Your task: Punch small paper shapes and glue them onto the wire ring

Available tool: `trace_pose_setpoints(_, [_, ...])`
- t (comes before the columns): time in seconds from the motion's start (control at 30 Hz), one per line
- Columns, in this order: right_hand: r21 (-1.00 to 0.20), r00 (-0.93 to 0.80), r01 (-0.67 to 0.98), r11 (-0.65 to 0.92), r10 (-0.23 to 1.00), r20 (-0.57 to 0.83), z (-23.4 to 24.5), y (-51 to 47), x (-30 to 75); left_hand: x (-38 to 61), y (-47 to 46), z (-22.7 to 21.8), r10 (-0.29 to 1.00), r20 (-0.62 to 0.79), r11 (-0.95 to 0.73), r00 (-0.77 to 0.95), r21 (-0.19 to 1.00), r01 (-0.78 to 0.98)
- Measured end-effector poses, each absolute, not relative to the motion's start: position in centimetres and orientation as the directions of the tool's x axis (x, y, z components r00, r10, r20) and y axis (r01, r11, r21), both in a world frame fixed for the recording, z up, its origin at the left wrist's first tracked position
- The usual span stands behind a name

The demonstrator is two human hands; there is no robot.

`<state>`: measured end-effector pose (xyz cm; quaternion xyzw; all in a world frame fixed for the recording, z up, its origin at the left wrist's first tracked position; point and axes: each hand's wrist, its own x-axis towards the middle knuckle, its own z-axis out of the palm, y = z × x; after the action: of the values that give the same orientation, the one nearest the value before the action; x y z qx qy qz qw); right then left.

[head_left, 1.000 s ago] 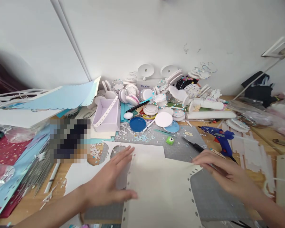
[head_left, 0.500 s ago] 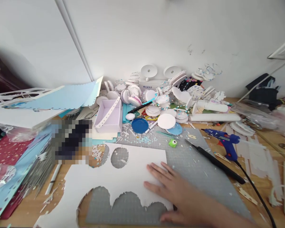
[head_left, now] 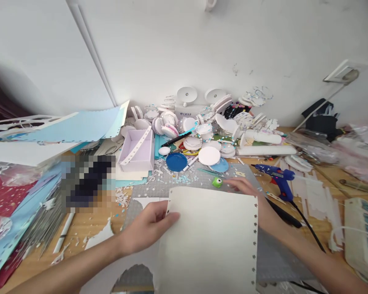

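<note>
My left hand [head_left: 151,222] grips the left edge of a cream paper sheet [head_left: 211,241], thumb on its front. Small flower-shaped holes run down the sheet's right edge, and a few show at its upper left. Behind its upper right corner, my right hand [head_left: 243,188] stretches its fingers towards a small green craft punch [head_left: 217,182], apart from it. Part of that hand is hidden by the sheet. Under the cream sheet lies a white sheet with round cut-outs [head_left: 135,261], on the grey cutting mat [head_left: 270,253].
A blue glue gun [head_left: 276,173] and a black-handled tool [head_left: 283,212] lie at the right, near a power strip [head_left: 360,232]. A lilac box [head_left: 136,163], a blue lid [head_left: 176,162] and many white discs [head_left: 209,156] crowd the back. Paper scraps litter the table.
The cream sheet and my left hand have come into view. My right hand has left the white cut-out sheet and moved up towards the craft punch. The white sheet has shifted down and left.
</note>
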<state>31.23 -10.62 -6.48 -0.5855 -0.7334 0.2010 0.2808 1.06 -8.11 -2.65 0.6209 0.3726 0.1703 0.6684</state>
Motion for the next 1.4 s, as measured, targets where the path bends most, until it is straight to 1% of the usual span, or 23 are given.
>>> trace_pose_setpoints(0.07, [-0.610,-0.150,0.765,0.206,0.978,0.142,-6.6,-8.3,31.8,1.7,-7.3,-3.1,0.678,-0.305,0.202,0.669,0.952,0.230])
trace_pose_setpoints(0.13, [-0.600,-0.166,0.776,0.196,0.980,0.106,-7.0,-6.4,31.8,2.2,-6.6,-3.6,0.713,-0.305,0.158,0.631,0.947,0.280])
trace_pose_setpoints(0.23, [-0.614,-0.198,0.768,0.182,0.979,0.042,-7.1,-4.7,32.0,2.8,-5.6,-4.3,0.782,-0.268,0.069,0.562,0.935,0.349])
trace_pose_setpoints(0.33, [-0.639,-0.206,0.755,0.148,0.978,-0.018,-5.7,-3.9,32.8,3.2,-4.8,-5.3,0.803,-0.228,0.024,0.551,0.936,0.351])
trace_pose_setpoints(0.4, [-0.701,-0.180,0.703,0.120,0.984,-0.011,-3.9,-3.6,33.3,3.2,-4.5,-6.0,0.805,-0.202,-0.016,0.558,0.932,0.361])
trace_pose_setpoints(0.5, [-0.835,-0.068,0.542,0.095,0.995,0.069,-1.0,-3.0,32.7,3.2,-4.4,-6.9,0.796,-0.168,-0.097,0.581,0.913,0.396])
trace_pose_setpoints(0.57, [-0.885,-0.055,0.452,0.114,0.993,0.100,0.5,-2.6,31.1,3.1,-4.4,-7.3,0.795,-0.150,-0.136,0.587,0.900,0.414])
trace_pose_setpoints(0.63, [-0.909,-0.145,0.401,0.114,0.988,0.060,1.2,-2.1,28.9,3.0,-4.4,-7.4,0.806,-0.130,-0.151,0.577,0.898,0.414])
trace_pose_setpoints(0.77, [-0.918,-0.403,0.393,0.052,0.907,-0.121,1.0,-1.4,24.9,2.9,-4.4,-7.3,0.812,-0.115,-0.132,0.572,0.919,0.373])
trace_pose_setpoints(0.87, [-0.939,-0.477,0.342,-0.024,0.857,-0.196,0.4,-0.8,23.9,2.8,-4.4,-7.2,0.806,-0.122,-0.113,0.580,0.929,0.352])
trace_pose_setpoints(0.97, [-0.948,-0.495,0.316,-0.029,0.848,-0.191,0.0,-0.3,24.2,2.8,-4.3,-7.2,0.798,-0.132,-0.106,0.588,0.929,0.353])
trace_pose_setpoints(1.1, [-0.913,-0.499,0.405,0.039,0.846,-0.185,-0.1,-0.3,24.6,2.7,-4.3,-7.4,0.783,-0.152,-0.110,0.603,0.921,0.374])
trace_pose_setpoints(1.27, [-0.908,-0.452,0.414,0.056,0.879,-0.152,-0.3,-0.7,24.2,2.5,-4.4,-7.5,0.784,-0.134,-0.122,0.607,0.924,0.362])
trace_pose_setpoints(1.33, [-0.899,-0.447,0.427,0.096,0.887,-0.117,-0.3,-0.7,24.0,2.5,-4.4,-7.5,0.783,-0.124,-0.129,0.610,0.926,0.354])
trace_pose_setpoints(1.4, [-0.856,-0.461,0.481,0.189,0.885,-0.063,-0.2,-0.8,23.9,2.4,-4.5,-7.5,0.782,-0.116,-0.132,0.612,0.929,0.345])
